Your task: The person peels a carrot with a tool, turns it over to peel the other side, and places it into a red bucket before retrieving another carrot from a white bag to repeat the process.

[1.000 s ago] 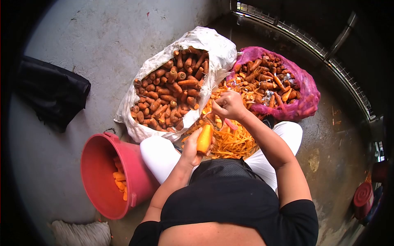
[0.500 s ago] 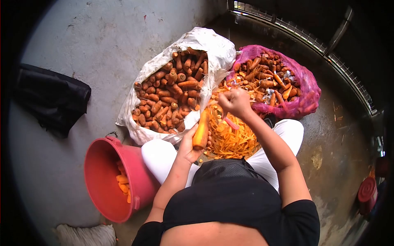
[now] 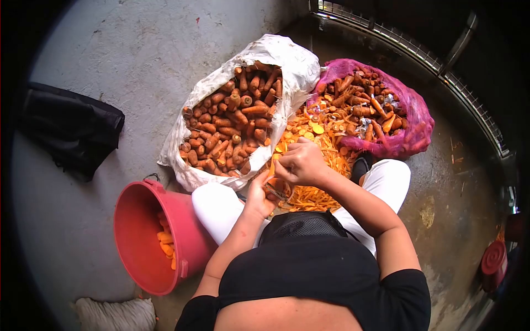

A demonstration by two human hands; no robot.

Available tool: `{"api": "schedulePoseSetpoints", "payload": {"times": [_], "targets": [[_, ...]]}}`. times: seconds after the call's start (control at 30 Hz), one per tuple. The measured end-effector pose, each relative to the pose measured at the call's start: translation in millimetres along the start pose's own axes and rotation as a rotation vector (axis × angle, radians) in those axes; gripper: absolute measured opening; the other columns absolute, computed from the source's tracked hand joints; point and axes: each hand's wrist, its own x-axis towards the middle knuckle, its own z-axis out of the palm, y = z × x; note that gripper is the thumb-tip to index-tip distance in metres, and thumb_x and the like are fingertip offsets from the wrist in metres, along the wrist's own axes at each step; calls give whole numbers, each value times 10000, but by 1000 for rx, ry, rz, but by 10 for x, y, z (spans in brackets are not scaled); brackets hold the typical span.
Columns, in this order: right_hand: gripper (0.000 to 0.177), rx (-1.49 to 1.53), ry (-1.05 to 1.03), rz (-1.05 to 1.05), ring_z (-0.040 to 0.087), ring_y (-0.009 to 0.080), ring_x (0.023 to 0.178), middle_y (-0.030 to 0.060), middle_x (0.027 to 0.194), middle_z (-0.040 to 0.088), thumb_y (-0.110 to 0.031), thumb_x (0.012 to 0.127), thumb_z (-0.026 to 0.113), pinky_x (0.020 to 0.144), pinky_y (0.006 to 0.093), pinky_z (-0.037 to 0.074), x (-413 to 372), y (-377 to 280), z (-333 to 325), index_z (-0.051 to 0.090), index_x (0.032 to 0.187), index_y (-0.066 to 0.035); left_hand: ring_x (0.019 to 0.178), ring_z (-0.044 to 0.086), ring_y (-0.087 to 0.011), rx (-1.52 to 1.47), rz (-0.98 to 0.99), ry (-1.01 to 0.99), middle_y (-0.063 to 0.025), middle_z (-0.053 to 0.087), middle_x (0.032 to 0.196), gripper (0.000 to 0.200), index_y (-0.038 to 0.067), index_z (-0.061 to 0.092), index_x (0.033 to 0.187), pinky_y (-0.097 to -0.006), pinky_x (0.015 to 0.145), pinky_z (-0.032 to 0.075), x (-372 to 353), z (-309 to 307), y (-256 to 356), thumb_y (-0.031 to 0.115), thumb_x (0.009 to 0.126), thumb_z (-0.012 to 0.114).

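Between my knees, my left hand [image 3: 261,194] is wrapped round a carrot [image 3: 271,170], of which only the upper end shows. My right hand [image 3: 302,162] is closed at that upper end, over a pile of orange peelings [image 3: 317,197]. A thin part of a tool shows beneath its fingers, mostly hidden. Beyond my left hand stands an open white sack [image 3: 185,165] full of unpeeled carrots [image 3: 223,129]. A pink mesh bag [image 3: 422,124] with carrots and scraps lies behind the peelings.
A red bucket [image 3: 141,243] with some peeled carrots [image 3: 165,243] leans at my left knee. Black cloth [image 3: 72,129] lies at far left, a pale sack [image 3: 116,315] at lower left. A red container [image 3: 493,259] stands at far right; a metal grating [image 3: 386,30] runs along the back.
My right hand has come down and left onto the carrot in my left hand. The carrot has turned and is now mostly covered by my hands.
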Motion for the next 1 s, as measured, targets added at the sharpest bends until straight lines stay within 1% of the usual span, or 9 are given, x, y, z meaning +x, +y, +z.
{"api": "schedulePoseSetpoints", "payload": {"times": [0.13, 0.23, 0.33, 0.47, 0.63, 0.7, 0.87, 0.93, 1.0], "targets": [[361, 67, -25, -15, 485, 204, 476, 11, 468, 501, -174, 768, 618, 511, 348, 355, -11, 21, 25, 460, 446, -135, 892, 637, -180, 52, 15, -73, -90, 643, 976, 350, 15, 560, 1107, -336, 777, 538, -122, 97, -36, 299, 983, 397], [384, 143, 7, -16, 476, 216, 469, 18, 463, 496, -175, 778, 612, 505, 357, 347, -9, 32, 60, 440, 437, -132, 750, 626, -233, 53, -5, -124, -120, 620, 909, 340, 29, 567, 1043, -372, 571, 525, -97, 127, -7, 299, 965, 375], [351, 135, 0, -42, 480, 206, 452, 25, 442, 483, -176, 769, 610, 506, 348, 362, 35, 44, 43, 495, 440, -141, 670, 614, -224, 60, 27, -89, -118, 613, 859, 363, 26, 559, 1011, -356, 490, 497, -160, 273, 21, 319, 976, 348], [310, -2, 104, 148, 455, 175, 390, 16, 417, 496, -220, 777, 585, 517, 318, 416, 17, 561, 94, 629, 474, -173, 600, 585, -197, 243, 59, -89, -114, 599, 813, 380, -8, 516, 1111, -305, 480, 486, -299, 258, 50, 312, 986, 355], [384, -427, -275, 466, 561, 226, 456, 56, 484, 573, -357, 850, 530, 578, 378, 475, -88, 1343, 109, 674, 557, -156, 614, 589, -187, 205, -28, -210, -113, 605, 826, 395, 14, 504, 1176, -288, 468, 472, -263, 203, 53, 334, 987, 374], [457, -572, -181, 651, 616, 264, 523, 86, 550, 622, -408, 881, 465, 621, 394, 511, -303, 1629, 132, 691, 591, -136, 627, 593, -181, 220, -24, -201, -115, 610, 848, 420, 8, 495, 1208, -288, 475, 476, -318, 263, 107, 345, 989, 373], [411, -192, -85, 887, 626, 156, 508, 34, 502, 615, -395, 886, 492, 510, 300, 484, -286, 1234, -60, 738, 661, -154, 731, 595, -179, 138, -6, -179, -120, 611, 924, 431, 26, 505, 1209, -285, 569, 494, -199, 204, 185, 376, 994, 371], [403, -23, -74, 815, 582, 123, 466, -2, 476, 600, -365, 888, 511, 485, 296, 444, -249, 974, -45, 718, 615, -153, 742, 591, -170, 119, -21, -174, -116, 612, 931, 415, 35, 515, 1197, -289, 593, 498, -130, 142, 167, 369, 994, 377], [379, -11, -39, 555, 503, 138, 418, -10, 443, 554, -327, 871, 533, 496, 315, 400, -196, 617, -52, 690, 569, -160, 737, 587, -161, 113, -18, -108, -107, 616, 943, 405, 39, 520, 1205, -298, 607, 501, -87, 111, 115, 355, 993, 380]]}}
